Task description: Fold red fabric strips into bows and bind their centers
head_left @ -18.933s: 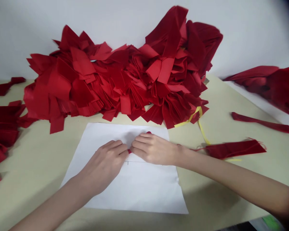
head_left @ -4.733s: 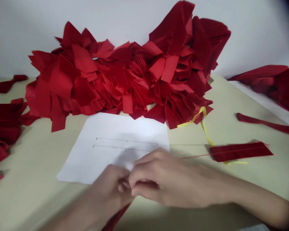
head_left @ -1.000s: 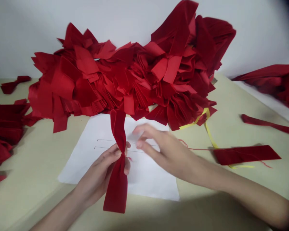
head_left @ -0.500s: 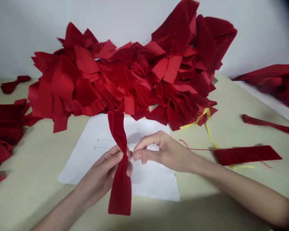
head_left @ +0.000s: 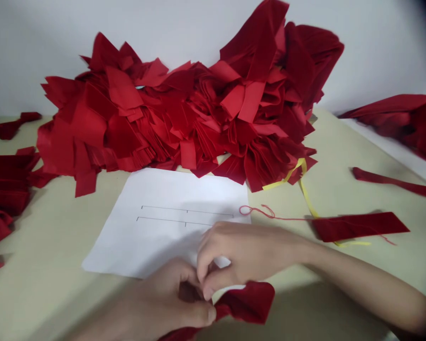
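Observation:
My left hand is closed on a red velvet ribbon, its thumb pressing where the strip is gathered narrow. One end of the ribbon flares out to the right; the other runs down past the bottom edge of the view. Close against the left fingers, my right hand pinches thumb and forefinger together at the gathered part. Whatever lies between those fingertips is hidden. Behind the hands lies a white paper sheet with two ruled black lines, partly covered by the right hand.
A large heap of red ribbon pieces stands along the wall. More red pieces lie at left and right. On the right, a flat red strip has red thread across it, near a yellow ribbon.
Both hands have come down toward me. The ribbon has turned from upright to slanting sideways. My right fingers now meet the left ones, and more of the sheet's lines show.

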Tool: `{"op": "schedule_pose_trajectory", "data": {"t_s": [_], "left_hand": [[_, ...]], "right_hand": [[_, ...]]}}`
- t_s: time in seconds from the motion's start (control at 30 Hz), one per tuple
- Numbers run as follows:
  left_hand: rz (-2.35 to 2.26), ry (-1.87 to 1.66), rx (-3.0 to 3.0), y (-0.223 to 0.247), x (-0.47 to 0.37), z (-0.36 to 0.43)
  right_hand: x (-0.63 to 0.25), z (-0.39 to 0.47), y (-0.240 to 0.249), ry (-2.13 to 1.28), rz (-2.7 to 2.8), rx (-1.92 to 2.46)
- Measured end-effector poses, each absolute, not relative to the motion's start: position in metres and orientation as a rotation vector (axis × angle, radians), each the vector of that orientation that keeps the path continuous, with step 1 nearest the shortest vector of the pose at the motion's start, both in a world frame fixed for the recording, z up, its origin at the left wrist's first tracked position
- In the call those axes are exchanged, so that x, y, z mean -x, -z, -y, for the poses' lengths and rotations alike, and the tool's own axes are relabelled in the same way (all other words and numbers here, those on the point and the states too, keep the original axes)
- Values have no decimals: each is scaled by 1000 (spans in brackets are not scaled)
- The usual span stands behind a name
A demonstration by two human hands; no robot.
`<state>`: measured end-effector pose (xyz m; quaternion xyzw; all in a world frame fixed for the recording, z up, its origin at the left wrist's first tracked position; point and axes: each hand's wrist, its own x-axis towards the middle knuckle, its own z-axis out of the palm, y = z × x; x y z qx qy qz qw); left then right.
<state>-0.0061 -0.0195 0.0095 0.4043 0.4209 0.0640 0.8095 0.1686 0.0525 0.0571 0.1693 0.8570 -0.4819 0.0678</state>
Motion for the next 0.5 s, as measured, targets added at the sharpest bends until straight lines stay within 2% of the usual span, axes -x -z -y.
{"op": "schedule_pose_trajectory", "data": {"t_s": [0.13, 0.23, 0.37, 0.5], "left_hand": [[-1133, -400, -913, -17, 3, 13], [-1185, -574, -884, -28, 4, 7], [-1240, -686, -799, -33, 6, 6], [-1188, -758, -633, -25, 10, 6]], "right_hand": [[-167, -20, -73, 254, -3170, -544], [-166, 2, -74, -532, -3286, -679], [-166, 7, -67, -936, -3274, -614], [-165, -4, -59, -988, -3333, -612]]}}
